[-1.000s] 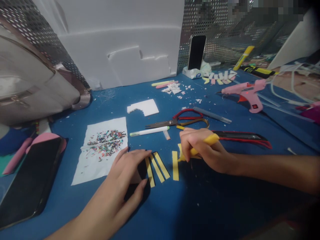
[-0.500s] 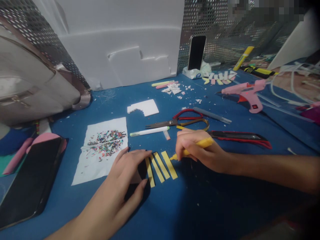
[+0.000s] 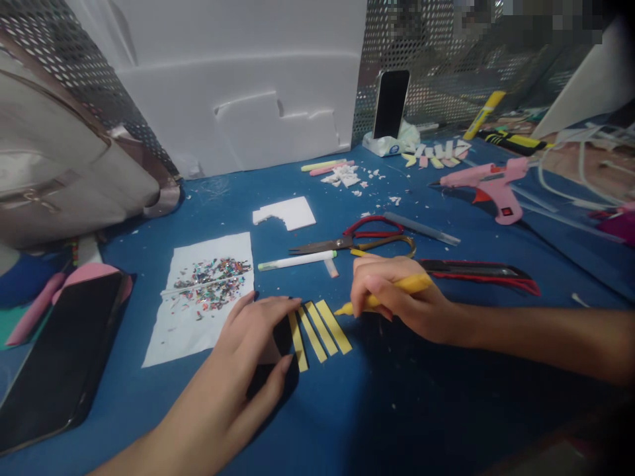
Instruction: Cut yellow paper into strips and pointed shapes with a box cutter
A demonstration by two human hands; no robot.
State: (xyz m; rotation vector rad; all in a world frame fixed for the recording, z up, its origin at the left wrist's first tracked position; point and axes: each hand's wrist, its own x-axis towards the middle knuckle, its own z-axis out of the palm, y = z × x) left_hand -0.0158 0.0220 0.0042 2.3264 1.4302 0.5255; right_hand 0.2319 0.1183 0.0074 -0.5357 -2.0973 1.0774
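My right hand (image 3: pixel 391 294) grips a yellow marker (image 3: pixel 414 283), its tip pointing left at the edge of the rightmost yellow strip (image 3: pixel 334 327). Several yellow strips lie fanned side by side on the blue table (image 3: pixel 317 416). My left hand (image 3: pixel 248 350) rests with fingers apart, the fingertips at the upper end of the leftmost strip (image 3: pixel 298 342). Beyond the hands lie a white pen with green ends (image 3: pixel 297 260), scissors (image 3: pixel 342 244) with red and tan handles, and a red and black box cutter (image 3: pixel 476 271), partly behind my right hand.
White paper (image 3: pixel 163 337) with colourful glitter bits lies left of centre, near a dark phone (image 3: pixel 64 357). A cut white foam piece (image 3: pixel 297 211) sits farther back. A pink glue gun (image 3: pixel 496 182) is at right; another phone (image 3: pixel 391 104) stands upright at the back.
The rightmost yellow strip has shifted left and tilted to lie alongside the others. My right hand moved slightly left with the marker. My left hand stayed put.
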